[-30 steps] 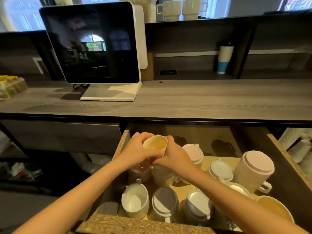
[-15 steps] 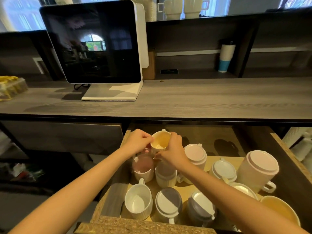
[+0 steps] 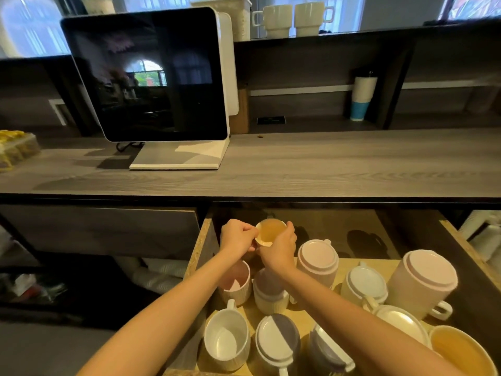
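1. The small cream cup (image 3: 271, 231) sits just below the centre of the frame, at the back left of the open drawer (image 3: 200, 240). It is tipped so that its mouth faces the camera.
2. The left hand (image 3: 236, 238) pinches the cup's left rim with curled fingers.
3. The right hand (image 3: 280, 248) curls round the cup's right side and lower edge, its fingertips on the rim.
4. The hands hide what lies under the cup, so it may be lifted clear or resting on something.
5. Just below the hands stands an upright pink mug (image 3: 234, 283). Beside it and to the right are several mugs turned bottom up, the largest (image 3: 425, 278) at the right of the frame.
6. A white mug (image 3: 226, 340) stands open at the lower centre.
7. Above the drawer runs a grey counter (image 3: 325, 164), with a dark screen (image 3: 146, 74) at the upper left.
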